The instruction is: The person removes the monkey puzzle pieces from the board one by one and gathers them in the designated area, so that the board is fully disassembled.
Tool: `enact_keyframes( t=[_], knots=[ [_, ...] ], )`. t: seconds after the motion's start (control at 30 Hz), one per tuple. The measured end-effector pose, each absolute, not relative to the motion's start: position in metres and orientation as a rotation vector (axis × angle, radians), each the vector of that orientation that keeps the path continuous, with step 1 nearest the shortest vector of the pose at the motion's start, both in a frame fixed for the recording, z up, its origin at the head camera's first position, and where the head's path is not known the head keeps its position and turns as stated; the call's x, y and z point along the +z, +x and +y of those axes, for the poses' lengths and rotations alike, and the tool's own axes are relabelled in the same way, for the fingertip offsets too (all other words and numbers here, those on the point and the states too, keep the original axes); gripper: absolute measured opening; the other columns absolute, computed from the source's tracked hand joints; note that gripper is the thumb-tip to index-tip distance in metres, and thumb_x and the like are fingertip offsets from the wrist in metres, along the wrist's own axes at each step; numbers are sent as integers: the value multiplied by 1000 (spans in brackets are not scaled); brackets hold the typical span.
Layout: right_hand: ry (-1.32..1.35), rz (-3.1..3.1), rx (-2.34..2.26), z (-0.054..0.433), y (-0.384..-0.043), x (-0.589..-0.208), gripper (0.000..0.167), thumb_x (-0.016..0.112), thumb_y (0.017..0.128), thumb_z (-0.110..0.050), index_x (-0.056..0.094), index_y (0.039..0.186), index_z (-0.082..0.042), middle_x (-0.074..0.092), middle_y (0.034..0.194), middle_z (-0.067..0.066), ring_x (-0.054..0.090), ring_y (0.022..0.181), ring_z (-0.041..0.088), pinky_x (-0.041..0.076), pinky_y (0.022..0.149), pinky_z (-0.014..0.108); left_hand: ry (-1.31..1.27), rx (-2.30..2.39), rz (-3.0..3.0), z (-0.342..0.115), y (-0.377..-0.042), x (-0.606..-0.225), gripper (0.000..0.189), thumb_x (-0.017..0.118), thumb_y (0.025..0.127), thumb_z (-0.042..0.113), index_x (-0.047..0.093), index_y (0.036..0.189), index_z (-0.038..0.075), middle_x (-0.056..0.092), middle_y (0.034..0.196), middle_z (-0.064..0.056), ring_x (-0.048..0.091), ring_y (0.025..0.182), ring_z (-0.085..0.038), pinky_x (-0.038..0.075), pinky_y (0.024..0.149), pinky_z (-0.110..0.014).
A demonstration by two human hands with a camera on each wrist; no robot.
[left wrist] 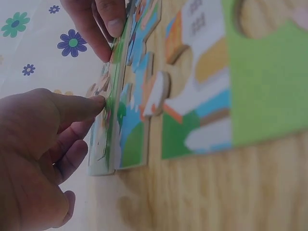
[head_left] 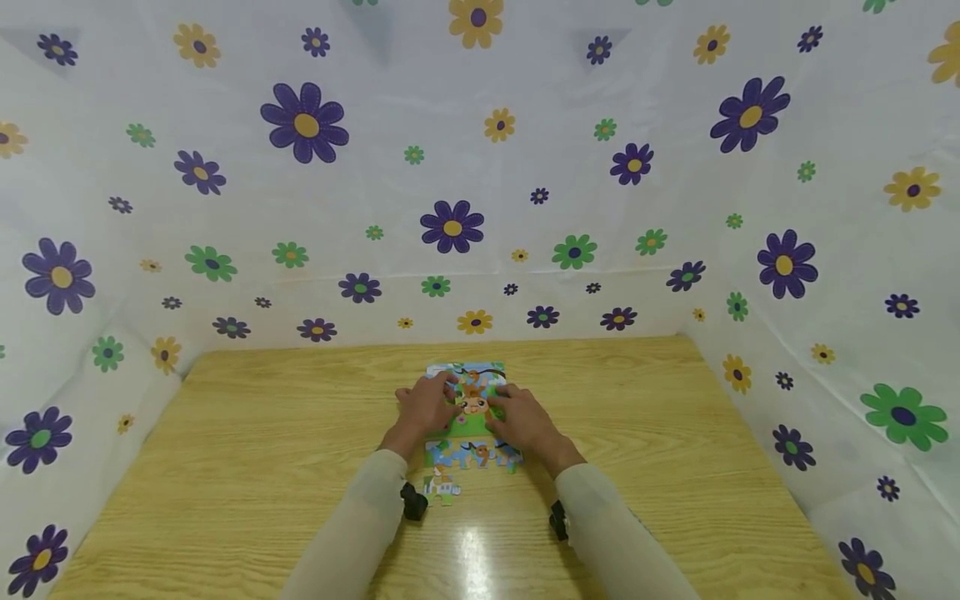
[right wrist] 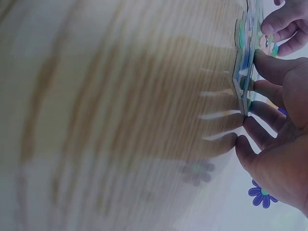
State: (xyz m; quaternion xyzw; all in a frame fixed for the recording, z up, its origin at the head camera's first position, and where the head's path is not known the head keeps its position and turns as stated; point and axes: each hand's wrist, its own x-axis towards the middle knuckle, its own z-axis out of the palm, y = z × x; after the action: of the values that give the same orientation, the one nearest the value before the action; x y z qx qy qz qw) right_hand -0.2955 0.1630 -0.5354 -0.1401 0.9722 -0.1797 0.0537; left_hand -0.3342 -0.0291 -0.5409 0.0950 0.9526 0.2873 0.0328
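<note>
A colourful picture board with a cartoon animal lies flat on the wooden table. My left hand rests at the board's left side. In the left wrist view its thumb touches the picture, while the other fingers are loosely bent. At the opposite side, my right hand spreads its fingers along the board's edge. Its thumb lies over the picture in the right wrist view. Just below the board is a joined strip of jigsaw pieces. Nearer to me lie jigsaw pieces with a house.
The wooden table extends around the puzzle to both sides. White flower-printed sheeting encloses it at the back, left and right. Black wrist cameras sit under both light sleeves.
</note>
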Motion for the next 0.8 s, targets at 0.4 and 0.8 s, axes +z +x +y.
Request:
enact_keyframes(
  t=[0.4,0.8],
  knots=[
    [-449,2954,-569,163,-296,-537,48,63,94,-32,56,136,-10,44,147,12,43,134,38,38,108,48,346,966,2922,-46,-314,-541,45,81,77,35,63,117,24,65,100,6,53,106,-24,26,84,-53],
    [-428,2958,-575,163,-296,-541,49,64,93,-34,56,137,-13,44,147,10,44,132,37,42,105,47,475,955,2977,-48,-283,-536,44,81,75,43,66,111,24,62,99,2,54,98,-23,32,84,-53]
  ],
)
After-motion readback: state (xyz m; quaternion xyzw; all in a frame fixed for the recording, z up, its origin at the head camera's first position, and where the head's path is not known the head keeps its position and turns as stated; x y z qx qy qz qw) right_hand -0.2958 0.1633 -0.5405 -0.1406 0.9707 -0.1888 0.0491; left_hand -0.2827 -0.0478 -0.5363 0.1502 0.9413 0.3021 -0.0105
